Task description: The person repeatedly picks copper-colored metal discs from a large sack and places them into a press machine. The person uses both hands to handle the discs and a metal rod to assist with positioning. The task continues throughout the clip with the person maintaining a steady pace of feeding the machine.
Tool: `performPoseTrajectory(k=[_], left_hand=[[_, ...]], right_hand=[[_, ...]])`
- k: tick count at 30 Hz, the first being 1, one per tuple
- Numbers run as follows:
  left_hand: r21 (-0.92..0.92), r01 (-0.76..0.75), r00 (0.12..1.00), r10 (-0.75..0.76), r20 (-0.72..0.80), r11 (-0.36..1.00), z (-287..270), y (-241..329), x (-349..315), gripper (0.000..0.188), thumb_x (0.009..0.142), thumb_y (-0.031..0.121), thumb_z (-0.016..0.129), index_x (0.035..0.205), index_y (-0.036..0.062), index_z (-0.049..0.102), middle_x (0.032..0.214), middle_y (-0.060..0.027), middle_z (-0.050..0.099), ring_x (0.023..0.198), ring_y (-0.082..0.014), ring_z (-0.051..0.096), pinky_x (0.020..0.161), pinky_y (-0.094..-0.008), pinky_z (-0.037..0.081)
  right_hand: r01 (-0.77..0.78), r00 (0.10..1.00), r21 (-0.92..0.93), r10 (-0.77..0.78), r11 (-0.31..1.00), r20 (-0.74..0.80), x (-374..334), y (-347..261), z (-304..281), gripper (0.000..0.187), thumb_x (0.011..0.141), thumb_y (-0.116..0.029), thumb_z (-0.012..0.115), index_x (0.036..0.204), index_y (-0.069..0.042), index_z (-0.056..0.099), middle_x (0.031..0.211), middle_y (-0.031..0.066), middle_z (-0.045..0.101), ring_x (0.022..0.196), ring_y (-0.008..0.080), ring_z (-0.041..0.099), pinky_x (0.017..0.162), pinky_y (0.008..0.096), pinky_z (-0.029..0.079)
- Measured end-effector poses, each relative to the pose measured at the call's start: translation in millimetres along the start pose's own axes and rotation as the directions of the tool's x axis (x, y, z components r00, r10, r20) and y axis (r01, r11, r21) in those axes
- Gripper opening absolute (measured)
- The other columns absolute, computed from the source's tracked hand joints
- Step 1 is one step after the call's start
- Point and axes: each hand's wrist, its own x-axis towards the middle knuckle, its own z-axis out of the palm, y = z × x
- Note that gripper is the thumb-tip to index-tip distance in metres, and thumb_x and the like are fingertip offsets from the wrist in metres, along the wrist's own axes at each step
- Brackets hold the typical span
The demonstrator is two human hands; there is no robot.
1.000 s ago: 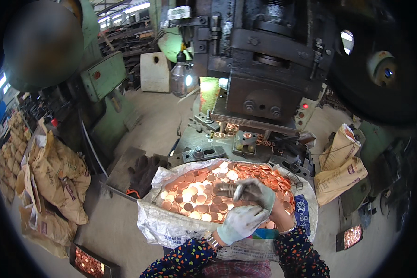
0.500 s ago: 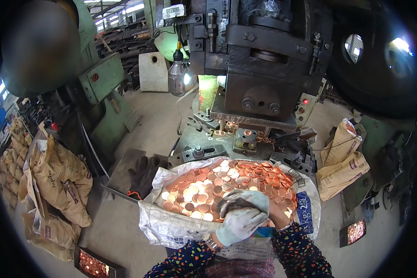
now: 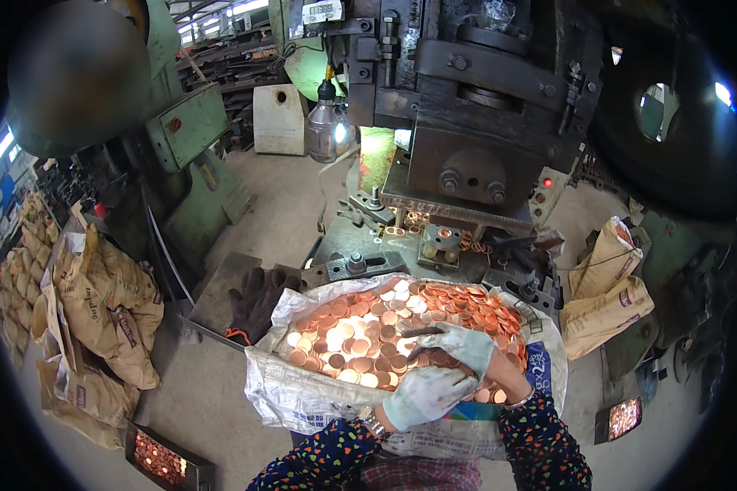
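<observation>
Standing by the press, watching 1 person, 2 gloved hands. Flat round copper-coloured metal discs (image 3: 348, 331) lie heaped in a white woven-plastic sack (image 3: 272, 397), mouth spread wide. The heap's long axis runs left to right, its left end well clear of both hands.

Right hand (image 3: 465, 345), in a pale glove with dark, grimy fingertips: above the heap's near right part, fingers pointing left. Its grip looks parted, a gap between thumb and fingers with discs showing through; most of the heap lies left and far of it. This hand is the nearer of the 2 to the heap's middle.

Left hand (image 3: 424, 397), in a pale glove, a silver metal wristwatch (image 3: 374, 423) at the wrist: over the sack's near edge, fingers curled toward the right hand's heel and seemingly touching it. I cannot tell whether its grip has anything inside.

Far side, beyond the sack: a squat grey steel die block (image 3: 442, 247) on the press's surface (image 3: 336, 245), below a heavy black steel ram (image 3: 471, 164). Left of the sack: a black work glove (image 3: 258, 303) on a dark metal plate (image 3: 214, 288).
</observation>
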Motion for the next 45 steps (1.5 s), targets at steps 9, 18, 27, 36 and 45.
performPoseTrajectory(k=[9, 18, 27, 36, 45], left_hand=[[-0.071, -0.044, 0.999, 0.046, 0.027, 0.997, 26, 20, -2, 0.018, 0.082, 0.019, 0.061, 0.098, 0.0112, 0.060, 0.081, -0.0043, 0.057, 0.071, -0.0198, 0.062, 0.059, -0.0309, 0.052], [0.136, 0.284, 0.948, -0.299, 0.109, 0.949, -61, -42, -39, 0.029, 0.090, 0.031, 0.056, 0.111, 0.0120, 0.062, 0.091, -0.0053, 0.066, 0.075, -0.0198, 0.066, 0.062, -0.0293, 0.054], [0.540, 0.344, 0.711, -0.589, 0.385, 0.768, -96, -114, -44, 0.041, 0.076, 0.038, 0.068, 0.109, 0.0149, 0.063, 0.104, -0.0057, 0.057, 0.097, -0.0241, 0.060, 0.079, -0.0375, 0.050], [0.277, 0.426, 0.798, -0.502, 0.333, 0.861, -104, -112, -34, 0.025, 0.083, 0.026, 0.067, 0.102, 0.0091, 0.065, 0.096, -0.0061, 0.067, 0.087, -0.0184, 0.065, 0.076, -0.0298, 0.052], [-0.345, 0.754, 0.653, -0.694, 0.304, 0.558, -71, -141, 11, 0.024, 0.086, 0.014, 0.067, 0.105, 0.0011, 0.061, 0.093, -0.0058, 0.067, 0.083, -0.0111, 0.064, 0.074, -0.0258, 0.055]], right_hand=[[0.137, 0.925, 0.969, 0.377, -0.203, -0.052, 31, -1, 19, 0.052, 0.092, -0.021, 0.055, 0.139, -0.014, 0.035, 0.120, 0.0145, 0.055, 0.103, 0.0190, 0.055, 0.087, 0.0352, 0.048], [-0.445, 0.841, -0.184, 0.339, 0.876, -0.422, -43, -8, -25, 0.053, 0.080, -0.025, 0.065, 0.128, -0.008, 0.051, 0.081, 0.0084, 0.060, 0.078, 0.0242, 0.060, 0.076, 0.0356, 0.049], [-0.557, 0.790, -0.605, 0.587, 0.569, -0.176, -71, -4, 14, 0.058, 0.083, -0.039, 0.055, 0.135, -0.015, 0.044, 0.106, 0.0090, 0.053, 0.102, 0.0235, 0.056, 0.089, 0.0367, 0.044], [-0.532, 0.846, -0.334, 0.503, 0.778, -0.176, -79, 6, 8, 0.044, 0.086, -0.032, 0.054, 0.123, -0.009, 0.055, 0.101, 0.0105, 0.061, 0.083, 0.0268, 0.065, 0.073, 0.0346, 0.051], [-0.388, 0.754, 0.744, 0.651, 0.545, -0.084, -83, 27, -53, 0.050, 0.087, -0.023, 0.059, 0.126, 0.008, 0.050, 0.094, 0.0017, 0.060, 0.080, 0.0086, 0.055, 0.072, 0.0217, 0.046]])
